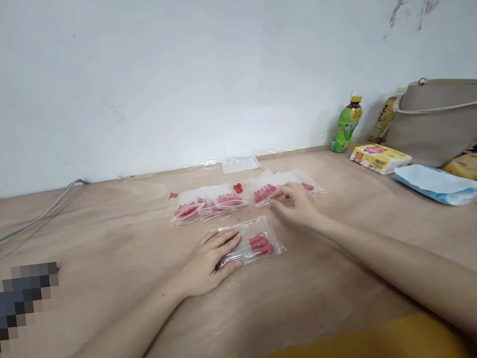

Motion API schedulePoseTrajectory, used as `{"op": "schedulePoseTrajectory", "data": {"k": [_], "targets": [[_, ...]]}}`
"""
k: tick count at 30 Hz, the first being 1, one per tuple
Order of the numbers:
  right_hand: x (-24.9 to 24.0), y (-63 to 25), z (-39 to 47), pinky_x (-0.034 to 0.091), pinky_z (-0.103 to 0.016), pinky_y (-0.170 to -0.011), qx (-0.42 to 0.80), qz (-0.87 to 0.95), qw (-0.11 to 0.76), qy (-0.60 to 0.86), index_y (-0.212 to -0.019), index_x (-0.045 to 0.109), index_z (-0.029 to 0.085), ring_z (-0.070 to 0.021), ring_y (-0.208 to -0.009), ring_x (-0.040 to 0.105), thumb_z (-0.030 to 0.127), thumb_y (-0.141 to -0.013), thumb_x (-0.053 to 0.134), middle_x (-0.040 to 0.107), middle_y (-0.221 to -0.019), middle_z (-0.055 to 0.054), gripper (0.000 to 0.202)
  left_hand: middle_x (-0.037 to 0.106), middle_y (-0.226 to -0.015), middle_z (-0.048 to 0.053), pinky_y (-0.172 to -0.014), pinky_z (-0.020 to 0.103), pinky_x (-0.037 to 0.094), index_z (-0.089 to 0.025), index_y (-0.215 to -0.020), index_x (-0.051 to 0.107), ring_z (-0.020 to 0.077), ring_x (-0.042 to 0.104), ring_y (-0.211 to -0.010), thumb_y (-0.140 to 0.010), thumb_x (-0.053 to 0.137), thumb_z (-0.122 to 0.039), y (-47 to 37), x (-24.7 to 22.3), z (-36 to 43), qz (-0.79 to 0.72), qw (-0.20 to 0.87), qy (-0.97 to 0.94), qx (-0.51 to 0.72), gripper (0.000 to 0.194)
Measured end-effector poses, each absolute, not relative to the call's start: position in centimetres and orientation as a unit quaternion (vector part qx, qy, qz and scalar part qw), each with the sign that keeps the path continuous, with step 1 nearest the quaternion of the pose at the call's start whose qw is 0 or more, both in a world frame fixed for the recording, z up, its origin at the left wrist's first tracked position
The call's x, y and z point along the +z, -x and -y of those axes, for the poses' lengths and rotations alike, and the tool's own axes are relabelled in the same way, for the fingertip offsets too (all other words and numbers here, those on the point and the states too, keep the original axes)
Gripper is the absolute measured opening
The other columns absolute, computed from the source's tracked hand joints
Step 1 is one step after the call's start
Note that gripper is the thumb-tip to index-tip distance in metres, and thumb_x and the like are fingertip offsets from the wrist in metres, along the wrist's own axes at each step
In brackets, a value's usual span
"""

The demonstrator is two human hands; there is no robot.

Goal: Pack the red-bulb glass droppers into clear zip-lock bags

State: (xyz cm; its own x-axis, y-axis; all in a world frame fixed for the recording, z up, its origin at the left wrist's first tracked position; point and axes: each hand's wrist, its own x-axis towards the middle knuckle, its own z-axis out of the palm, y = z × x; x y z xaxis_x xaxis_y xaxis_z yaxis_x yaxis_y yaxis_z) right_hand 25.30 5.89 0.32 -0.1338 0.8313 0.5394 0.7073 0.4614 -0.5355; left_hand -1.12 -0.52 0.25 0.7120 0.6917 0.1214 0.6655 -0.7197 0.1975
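Observation:
A clear zip bag (275,241) with several red pieces inside lies flat on the table. My left hand (211,262) rests on its left part, fingers spread. Farther back on the right, my right hand (296,204) reaches over the near edge of a group of bags (265,192) holding red pieces; its thumb and index finger are bent with a gap between them, and no held item shows. To the left lie more overlapping filled bags (209,202). Two loose red pieces (238,188) sit between the groups.
White empty-looking bags (241,165) lie by the wall. At the right stand a green bottle (346,125), a yellow tissue pack (380,158), a blue-white pack (439,182) and a grey bag (447,118). A cable (48,211) crosses the left side.

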Motion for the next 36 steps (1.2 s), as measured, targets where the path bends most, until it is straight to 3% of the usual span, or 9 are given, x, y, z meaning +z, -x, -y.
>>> {"op": "schedulePoseTrajectory", "data": {"k": [7,13,20,23,28,32,36], "targets": [[2.6,-21.5,-12.9,0.040,-0.024,-0.072,0.102,0.783,0.236,0.566,-0.077,0.068,0.017,-0.0164,-0.080,0.060,0.018,-0.075,0.049,0.068,-0.085,-0.006,0.019,0.032,-0.141,0.006,-0.105,0.045,0.024,-0.024,-0.137,0.029,0.0235,0.029,-0.128,-0.091,0.035,-0.046,1.3,-0.1,0.6,-0.369,0.075,-0.922,0.091,0.051],[1.4,-18.2,-16.2,0.041,-0.030,-0.080,0.114,0.741,0.222,0.623,-0.104,0.060,0.012,-0.0229,-0.098,0.056,0.033,-0.075,0.053,0.060,-0.110,-0.015,0.036,0.031,-0.141,0.006,-0.106,0.043,0.021,-0.023,-0.137,0.029,0.0226,0.029,-0.129,-0.091,0.035,-0.045,1.3,-0.2,0.6,-0.368,0.078,-0.922,0.093,0.052],[1.3,-17.6,-17.2,0.044,-0.032,-0.069,0.177,0.715,0.203,0.645,-0.076,0.064,0.012,-0.0253,-0.080,0.062,0.027,-0.067,0.061,0.066,-0.084,-0.015,0.018,0.032,-0.140,0.007,-0.106,0.043,0.023,-0.021,-0.136,0.031,0.0234,0.030,-0.128,-0.091,0.036,-0.046,1.2,0.1,0.8,-0.368,0.076,-0.922,0.092,0.052],[1.5,-18.2,-16.9,0.044,-0.030,-0.067,0.186,0.701,0.248,0.642,-0.077,0.062,0.012,-0.0227,-0.077,0.061,0.021,-0.067,0.058,0.066,-0.080,-0.013,0.014,0.033,-0.140,0.007,-0.106,0.043,0.023,-0.021,-0.136,0.031,0.0233,0.030,-0.128,-0.091,0.036,-0.046,1.1,0.1,0.8,-0.369,0.076,-0.922,0.092,0.052],[2.3,-20.8,-14.2,0.044,-0.026,-0.067,0.176,0.665,0.411,0.598,-0.113,0.043,0.013,-0.0144,-0.079,0.058,0.028,-0.081,0.040,0.061,-0.090,-0.007,0.035,0.032,-0.140,0.006,-0.105,0.044,0.024,-0.023,-0.137,0.030,0.0236,0.030,-0.128,-0.091,0.036,-0.046,1.2,0.0,0.8,-0.368,0.084,-0.921,0.094,0.051],[2.1,-24.3,-10.3,0.043,-0.022,-0.053,0.290,0.582,0.586,0.484,-0.100,0.045,0.019,-0.0109,-0.064,0.055,0.035,-0.076,0.046,0.056,-0.078,-0.001,0.029,0.031,-0.141,0.007,-0.105,0.045,0.024,-0.023,-0.137,0.029,0.0242,0.028,-0.129,-0.091,0.036,-0.046,1.2,0.0,0.6,-0.370,0.090,-0.920,0.092,0.052],[1.2,-26.9,-6.8,0.041,-0.021,-0.048,0.403,0.509,0.594,0.475,-0.089,0.045,0.021,-0.0080,-0.052,0.051,0.038,-0.068,0.058,0.055,-0.068,0.004,0.030,0.031,-0.141,0.007,-0.104,0.046,0.023,-0.023,-0.136,0.030,0.0246,0.028,-0.129,-0.091,0.036,-0.046,1.0,0.1,0.3,-0.368,0.089,-0.921,0.089,0.051]]}}
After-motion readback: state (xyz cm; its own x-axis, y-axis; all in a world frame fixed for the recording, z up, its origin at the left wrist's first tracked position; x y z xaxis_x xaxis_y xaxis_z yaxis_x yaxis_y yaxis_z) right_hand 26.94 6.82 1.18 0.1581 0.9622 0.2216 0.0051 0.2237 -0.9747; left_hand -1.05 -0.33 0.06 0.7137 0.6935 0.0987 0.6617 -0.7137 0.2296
